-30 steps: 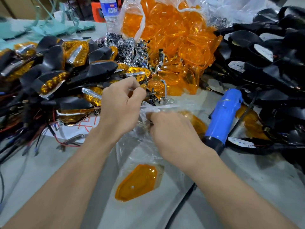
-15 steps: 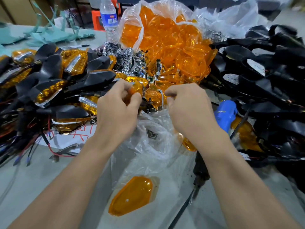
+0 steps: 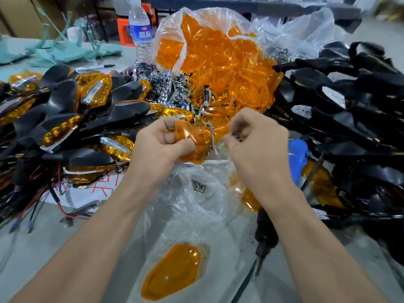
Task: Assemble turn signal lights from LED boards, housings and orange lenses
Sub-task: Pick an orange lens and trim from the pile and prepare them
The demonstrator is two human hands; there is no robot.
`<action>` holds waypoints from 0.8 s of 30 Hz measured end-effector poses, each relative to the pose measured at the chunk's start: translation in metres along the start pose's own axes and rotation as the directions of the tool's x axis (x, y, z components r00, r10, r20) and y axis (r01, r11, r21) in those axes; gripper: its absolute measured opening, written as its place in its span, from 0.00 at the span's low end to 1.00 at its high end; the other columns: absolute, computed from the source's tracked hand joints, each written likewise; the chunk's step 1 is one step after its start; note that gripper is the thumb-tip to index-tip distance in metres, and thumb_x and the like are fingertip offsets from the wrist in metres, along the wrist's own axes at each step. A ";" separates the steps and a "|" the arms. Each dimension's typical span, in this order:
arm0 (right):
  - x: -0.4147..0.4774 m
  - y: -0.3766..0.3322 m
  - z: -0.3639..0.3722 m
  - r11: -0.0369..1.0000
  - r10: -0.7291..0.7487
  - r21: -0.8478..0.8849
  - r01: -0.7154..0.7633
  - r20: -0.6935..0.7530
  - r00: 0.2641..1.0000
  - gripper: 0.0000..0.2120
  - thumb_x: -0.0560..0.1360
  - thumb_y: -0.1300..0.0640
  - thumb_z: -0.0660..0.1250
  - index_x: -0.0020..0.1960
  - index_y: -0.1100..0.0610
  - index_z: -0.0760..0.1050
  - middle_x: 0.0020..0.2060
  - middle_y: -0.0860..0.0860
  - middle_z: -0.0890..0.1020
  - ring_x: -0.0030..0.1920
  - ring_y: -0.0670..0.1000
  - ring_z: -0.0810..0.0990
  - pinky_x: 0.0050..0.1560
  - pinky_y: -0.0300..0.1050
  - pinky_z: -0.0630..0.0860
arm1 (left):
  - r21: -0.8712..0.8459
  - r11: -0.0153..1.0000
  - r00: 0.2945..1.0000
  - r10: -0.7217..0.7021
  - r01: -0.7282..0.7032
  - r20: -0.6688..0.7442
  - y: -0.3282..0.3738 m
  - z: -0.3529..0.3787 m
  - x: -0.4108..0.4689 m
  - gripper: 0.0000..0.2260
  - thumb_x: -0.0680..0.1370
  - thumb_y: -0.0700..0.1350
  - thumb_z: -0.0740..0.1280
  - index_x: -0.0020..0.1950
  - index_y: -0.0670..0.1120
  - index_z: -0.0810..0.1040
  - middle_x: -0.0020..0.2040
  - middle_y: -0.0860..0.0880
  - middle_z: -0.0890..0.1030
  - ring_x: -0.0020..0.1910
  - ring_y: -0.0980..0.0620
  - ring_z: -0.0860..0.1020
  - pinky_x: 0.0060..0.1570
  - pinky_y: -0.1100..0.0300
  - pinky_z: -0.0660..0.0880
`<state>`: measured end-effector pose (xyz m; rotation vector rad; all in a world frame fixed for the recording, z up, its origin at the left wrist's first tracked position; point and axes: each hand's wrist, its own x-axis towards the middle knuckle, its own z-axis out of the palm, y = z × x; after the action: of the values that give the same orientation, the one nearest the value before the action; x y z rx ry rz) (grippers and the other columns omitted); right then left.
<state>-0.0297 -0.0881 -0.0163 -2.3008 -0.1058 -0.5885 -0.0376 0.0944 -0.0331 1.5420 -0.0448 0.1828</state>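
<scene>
1. Light: bright and even, seemingly from overhead. Colours read clearly across the grey table [image 3: 32, 248].
2. Shadows: soft, without hard edges, and deepest beneath the piled parts.
3. Glare: white sheen on the clear plastic bag [image 3: 196, 197] under my wrists. Small sparkles on the chrome reflectors [image 3: 161, 82]. A pale highlight on the orange lens [image 3: 188, 136] that my left hand [image 3: 157, 147] grips.
4. Glow: the sack of lenses [image 3: 218, 62] is lit through, a saturated orange.
5. Dark area: the black housings [image 3: 349, 95] at right lose detail.
6. Blur: my right hand [image 3: 260, 145] smears at the fingertips, and what they pinch is unreadable.
7. Distortion: wide-angle. The water bottle [image 3: 140, 29] leans, and the far corners are stretched and soft.
</scene>
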 end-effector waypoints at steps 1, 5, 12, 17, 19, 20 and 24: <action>-0.004 0.003 -0.005 0.998 -0.006 0.062 0.013 -0.103 0.995 0.11 0.74 0.59 0.75 0.41 0.50 0.75 0.32 0.45 0.79 0.33 0.47 0.78 0.34 0.37 0.76 | -0.027 0.999 0.999 -0.028 0.029 0.018 0.000 0.003 -0.001 0.11 0.75 0.30 0.73 0.53 0.43 0.80 0.44 0.42 0.88 0.40 0.45 0.87 0.37 0.55 0.84; -0.020 0.004 -0.010 0.977 -0.008 0.204 0.063 -0.256 0.967 0.09 0.75 0.60 0.74 0.42 0.51 0.76 0.36 0.47 0.80 0.35 0.49 0.80 0.37 0.46 0.78 | -0.023 0.994 0.992 -0.106 0.107 0.071 -0.006 0.019 -0.006 0.10 0.77 0.31 0.72 0.54 0.44 0.82 0.44 0.43 0.88 0.40 0.46 0.87 0.37 0.54 0.84; -0.027 0.000 0.003 0.952 -0.039 0.298 0.071 -0.114 0.993 0.13 0.74 0.67 0.73 0.42 0.48 0.85 0.38 0.37 0.84 0.45 0.41 0.85 0.46 0.43 0.83 | -0.200 0.968 0.981 -0.124 0.153 0.150 -0.011 0.027 -0.004 0.15 0.78 0.27 0.67 0.61 0.41 0.79 0.46 0.42 0.88 0.43 0.45 0.87 0.43 0.56 0.83; -0.024 -0.003 0.001 0.847 -0.051 0.528 0.060 -0.032 0.998 0.11 0.71 0.62 0.76 0.43 0.45 0.88 0.41 0.38 0.87 0.46 0.41 0.87 0.46 0.39 0.84 | -0.224 0.968 0.985 -0.082 0.114 0.149 -0.008 0.023 -0.003 0.15 0.78 0.28 0.68 0.60 0.42 0.80 0.47 0.42 0.88 0.47 0.45 0.86 0.48 0.55 0.84; -0.024 -0.007 0.000 0.810 -0.058 0.584 0.059 -0.020 0.998 0.13 0.72 0.61 0.75 0.45 0.42 0.87 0.41 0.39 0.88 0.45 0.44 0.88 0.45 0.43 0.85 | -0.230 0.967 0.988 -0.080 0.109 0.133 -0.008 0.022 -0.002 0.14 0.78 0.28 0.67 0.60 0.42 0.80 0.48 0.40 0.87 0.47 0.43 0.87 0.47 0.53 0.84; -0.024 -0.006 0.000 0.801 -0.047 0.596 0.056 -0.030 0.998 0.14 0.73 0.62 0.74 0.45 0.42 0.87 0.41 0.40 0.88 0.44 0.47 0.88 0.45 0.47 0.86 | -0.228 0.967 0.988 -0.084 0.112 0.128 -0.008 0.020 -0.003 0.14 0.78 0.28 0.67 0.59 0.42 0.80 0.48 0.39 0.87 0.46 0.42 0.87 0.46 0.52 0.84; -0.023 0.000 -0.001 0.862 0.077 0.507 0.007 -0.144 0.987 0.17 0.75 0.67 0.74 0.53 0.45 0.87 0.43 0.38 0.88 0.47 0.41 0.87 0.50 0.44 0.85 | -0.197 0.969 0.985 -0.130 0.151 0.116 -0.004 0.018 -0.005 0.14 0.73 0.33 0.72 0.57 0.42 0.82 0.48 0.40 0.88 0.46 0.41 0.88 0.41 0.52 0.84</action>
<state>-0.0507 -0.0861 -0.0258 -1.7330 -0.1245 -0.6375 -0.0402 0.0755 -0.0375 1.3414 -0.0335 -0.0140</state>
